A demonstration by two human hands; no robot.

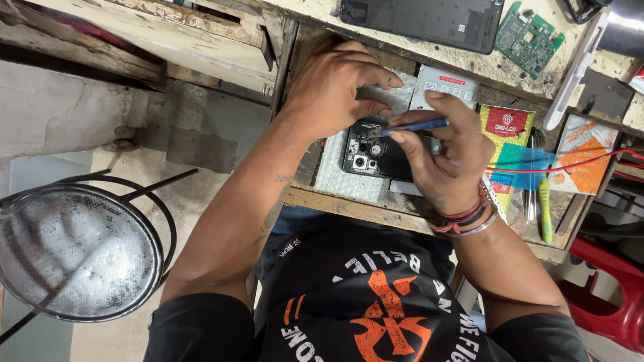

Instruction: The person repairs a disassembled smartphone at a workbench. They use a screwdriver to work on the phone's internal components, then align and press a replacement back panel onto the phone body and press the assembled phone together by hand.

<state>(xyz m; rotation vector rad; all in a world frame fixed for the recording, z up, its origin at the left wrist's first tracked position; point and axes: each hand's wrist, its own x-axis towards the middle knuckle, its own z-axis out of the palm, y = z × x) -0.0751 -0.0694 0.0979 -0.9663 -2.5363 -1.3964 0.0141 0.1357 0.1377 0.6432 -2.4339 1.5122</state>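
Observation:
An opened black phone with its camera modules showing lies on a grey mat in a shallow wooden drawer. My left hand rests over the phone's upper end, fingers curled against it. My right hand is shut on a thin blue tool, held like a pen, its tip touching the phone near the cameras. Red and black bands and a metal bangle circle my right wrist.
A dark phone back panel and a green circuit board lie on the worn bench above. Coloured packets, a red wire and a yellow-green tool sit to the right. A round mesh stool stands at left, a red seat at right.

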